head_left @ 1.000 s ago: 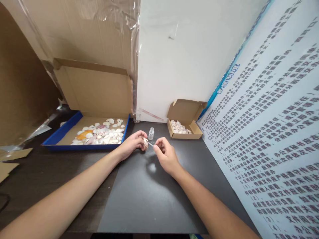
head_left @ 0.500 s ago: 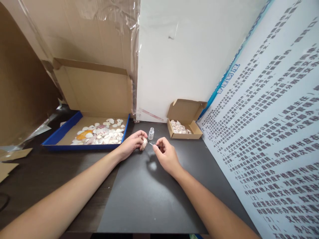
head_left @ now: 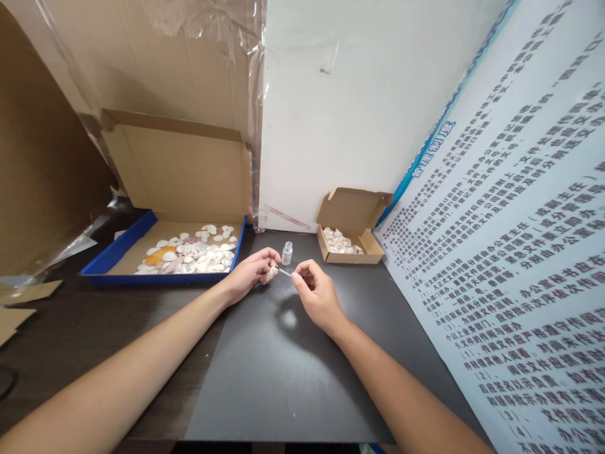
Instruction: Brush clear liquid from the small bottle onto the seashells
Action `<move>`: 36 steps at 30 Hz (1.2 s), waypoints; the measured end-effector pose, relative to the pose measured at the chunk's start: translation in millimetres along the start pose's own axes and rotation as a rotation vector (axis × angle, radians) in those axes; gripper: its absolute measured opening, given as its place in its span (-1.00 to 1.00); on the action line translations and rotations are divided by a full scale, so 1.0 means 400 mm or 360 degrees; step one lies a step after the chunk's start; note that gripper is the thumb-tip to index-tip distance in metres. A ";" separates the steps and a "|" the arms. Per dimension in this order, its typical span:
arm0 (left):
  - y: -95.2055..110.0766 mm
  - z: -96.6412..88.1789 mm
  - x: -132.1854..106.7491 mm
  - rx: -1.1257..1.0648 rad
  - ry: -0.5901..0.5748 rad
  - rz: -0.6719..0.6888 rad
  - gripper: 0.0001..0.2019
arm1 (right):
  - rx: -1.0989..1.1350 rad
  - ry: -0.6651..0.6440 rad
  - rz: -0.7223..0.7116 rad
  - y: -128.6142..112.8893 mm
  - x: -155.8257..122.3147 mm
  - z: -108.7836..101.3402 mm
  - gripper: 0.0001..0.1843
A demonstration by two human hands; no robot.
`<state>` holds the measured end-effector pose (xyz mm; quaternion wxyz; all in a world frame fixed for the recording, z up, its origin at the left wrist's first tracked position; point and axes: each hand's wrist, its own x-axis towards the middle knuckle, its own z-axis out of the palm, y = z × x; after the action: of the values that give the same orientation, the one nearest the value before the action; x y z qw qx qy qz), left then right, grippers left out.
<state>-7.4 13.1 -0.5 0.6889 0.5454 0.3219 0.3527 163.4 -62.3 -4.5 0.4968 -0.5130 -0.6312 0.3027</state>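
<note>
My left hand [head_left: 251, 275] is closed around a pale, brown-speckled seashell [head_left: 270, 275], its fingers covering part of the shell. Between the thumb and fingers of my right hand [head_left: 315, 291] is a thin, whitish stick-like tool [head_left: 285, 272]. The tool's far end points left and reaches the shell; whether it touches cannot be made out. Just behind both hands a small clear glass bottle [head_left: 287, 254] stands upright with its mouth uncovered.
On the left lies a blue-edged cardboard box [head_left: 155, 277], lid raised, with many white shells and an orange one. A smaller open cardboard box [head_left: 354, 258] of shells stands back right. A white board [head_left: 302, 126] and a printed poster [head_left: 510, 252] border the dark table [head_left: 283, 391].
The shell has turned in my left hand and shifted slightly left. More of the thin tool shows between my hands. The bottle and boxes stay put.
</note>
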 end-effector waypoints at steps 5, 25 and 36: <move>-0.001 0.000 0.001 0.0023 0.0004 0.0005 -0.74 | -0.0164 0.0075 -0.0018 -0.004 0.002 -0.001 -0.86; 0.006 0.005 -0.004 0.0061 0.0032 -0.0020 -0.76 | -0.0229 0.0111 -0.0004 0.003 0.005 0.001 -0.83; 0.011 0.010 -0.006 0.0064 0.0030 -0.0036 -0.77 | -0.0164 0.0091 -0.0012 0.000 0.002 0.001 -0.83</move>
<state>-6.1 9.6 4.7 0.6787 0.5520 0.3417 0.3434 163.2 -61.5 -4.5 0.4887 -0.5440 -0.6334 0.2531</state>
